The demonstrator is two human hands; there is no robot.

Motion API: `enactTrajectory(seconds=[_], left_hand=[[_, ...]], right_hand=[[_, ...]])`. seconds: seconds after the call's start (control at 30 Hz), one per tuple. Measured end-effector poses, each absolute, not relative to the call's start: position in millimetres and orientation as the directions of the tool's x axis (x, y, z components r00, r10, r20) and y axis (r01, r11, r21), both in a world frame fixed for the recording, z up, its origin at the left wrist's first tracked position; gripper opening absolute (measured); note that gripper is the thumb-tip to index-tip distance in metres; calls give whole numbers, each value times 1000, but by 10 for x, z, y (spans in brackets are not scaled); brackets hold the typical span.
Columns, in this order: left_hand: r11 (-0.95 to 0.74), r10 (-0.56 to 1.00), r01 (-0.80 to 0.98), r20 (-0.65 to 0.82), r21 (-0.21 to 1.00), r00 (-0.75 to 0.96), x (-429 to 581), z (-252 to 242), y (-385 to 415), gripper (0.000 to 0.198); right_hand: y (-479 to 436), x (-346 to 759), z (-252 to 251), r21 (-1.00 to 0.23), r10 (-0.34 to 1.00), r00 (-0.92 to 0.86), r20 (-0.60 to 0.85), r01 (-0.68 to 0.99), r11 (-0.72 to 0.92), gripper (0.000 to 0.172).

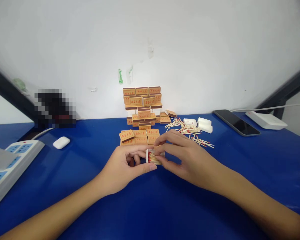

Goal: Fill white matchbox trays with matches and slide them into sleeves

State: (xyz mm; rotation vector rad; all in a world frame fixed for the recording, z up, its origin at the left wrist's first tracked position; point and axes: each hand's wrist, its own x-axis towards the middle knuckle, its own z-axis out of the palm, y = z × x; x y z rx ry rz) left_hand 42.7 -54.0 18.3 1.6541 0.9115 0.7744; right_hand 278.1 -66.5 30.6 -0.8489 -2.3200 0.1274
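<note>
Above the table's front part, my left hand (128,163) is closed round a small white matchbox tray (147,156), its thumb along the near side. Red-tipped matches (153,159) lie inside the tray. From the right, my right hand (177,151) bends over it, thumb and fingers on the matches. Its fingers hide the tray's right end, and I cannot tell how many matches they grip. Just beyond, several orange matchboxes (140,133) lie flat in rows, with one tilted matchbox (127,135) on top.
Against the wall rises a stack of matchboxes (142,101). Loose matches (180,126) and white trays (204,123) lie to its right. Farther right are a phone (236,122) and a white device (266,120). On the left sit a white case (61,142) and a power strip (27,150).
</note>
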Motion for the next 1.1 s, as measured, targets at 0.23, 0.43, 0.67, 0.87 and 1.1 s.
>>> enactTrajectory(seconds=[0.23, 0.43, 0.67, 0.87, 1.1], left_hand=[[-157, 870, 194, 42, 968, 492, 432, 195, -561, 48], [-171, 864, 209, 45, 963, 501, 445, 194, -564, 50], [-164, 874, 185, 56, 969, 483, 433, 192, -558, 50], [-174, 873, 192, 61, 966, 483, 437, 193, -567, 48], [-191, 874, 222, 63, 956, 481, 434, 194, -580, 49]], right_hand=[[-677, 2793, 296, -320, 662, -568, 489, 589, 742, 8], [-671, 2790, 305, -395, 682, -571, 457, 557, 731, 12], [-667, 2781, 293, -345, 661, -557, 503, 571, 745, 9], [-689, 2783, 326, -299, 669, -566, 482, 611, 733, 8], [-704, 2763, 361, -248, 652, -588, 479, 622, 743, 11]])
